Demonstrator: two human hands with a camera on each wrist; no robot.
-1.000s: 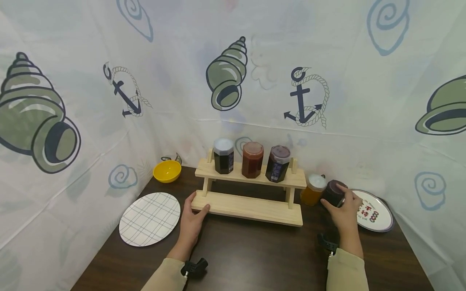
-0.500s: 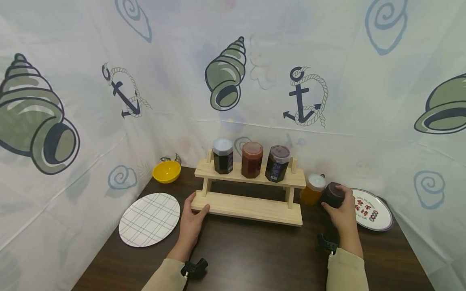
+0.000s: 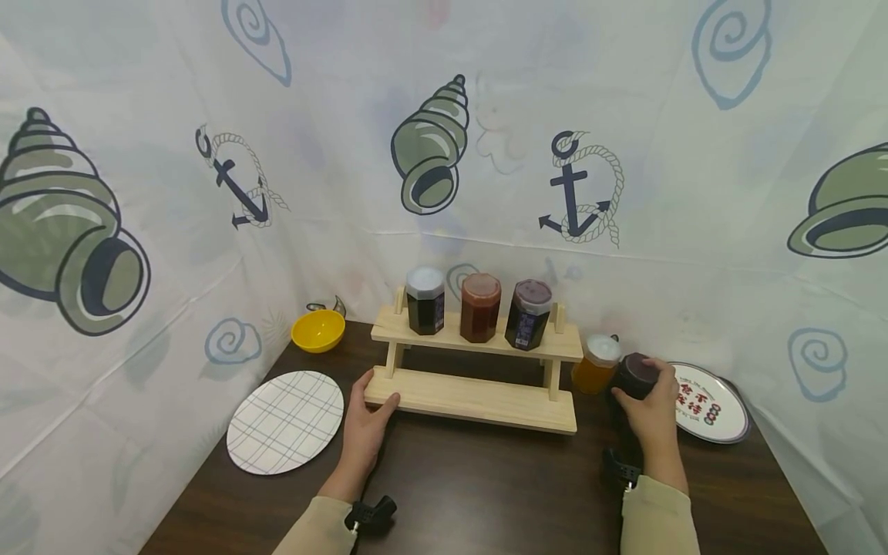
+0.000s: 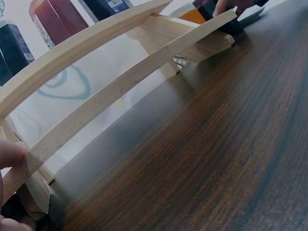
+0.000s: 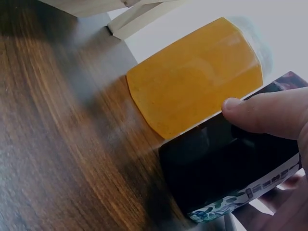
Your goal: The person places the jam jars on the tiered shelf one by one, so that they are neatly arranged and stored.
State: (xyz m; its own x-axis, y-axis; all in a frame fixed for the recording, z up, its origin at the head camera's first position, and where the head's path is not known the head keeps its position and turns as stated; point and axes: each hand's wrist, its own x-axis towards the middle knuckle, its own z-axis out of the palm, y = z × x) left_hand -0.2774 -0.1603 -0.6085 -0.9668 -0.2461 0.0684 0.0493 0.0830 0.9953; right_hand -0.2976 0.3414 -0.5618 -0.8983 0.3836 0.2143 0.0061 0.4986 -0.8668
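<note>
My left hand (image 3: pixel 365 424) grips the left end of the lower shelf of a two-tier wooden rack (image 3: pixel 472 397), thumb on the front edge. In the left wrist view, the rack's lower board (image 4: pixel 115 91) crosses above the table. At the right, my right hand (image 3: pixel 654 405) holds a dark jar (image 3: pixel 634 375) between thumb and fingers. The right wrist view shows this dark jar (image 5: pixel 216 163) upright on the table, close beside an orange jar (image 5: pixel 197 77) with a whitish lid. Three jars stand on the upper shelf: one dark (image 3: pixel 425 302), one red (image 3: pixel 480 308) and one dark purple (image 3: pixel 529 314).
A white plate with red characters (image 3: pixel 708 405) lies right of the right hand. On the left are a checked white plate (image 3: pixel 284 422) and a yellow bowl (image 3: pixel 318 331). A patterned white cloth (image 3: pixel 333 154) hangs behind the dark wooden table (image 3: pixel 499 486).
The right hand and the dark jar have shifted slightly; the jar now stands more upright beside the orange one. The left hand stays on the rack, and the view tilts a little.
</note>
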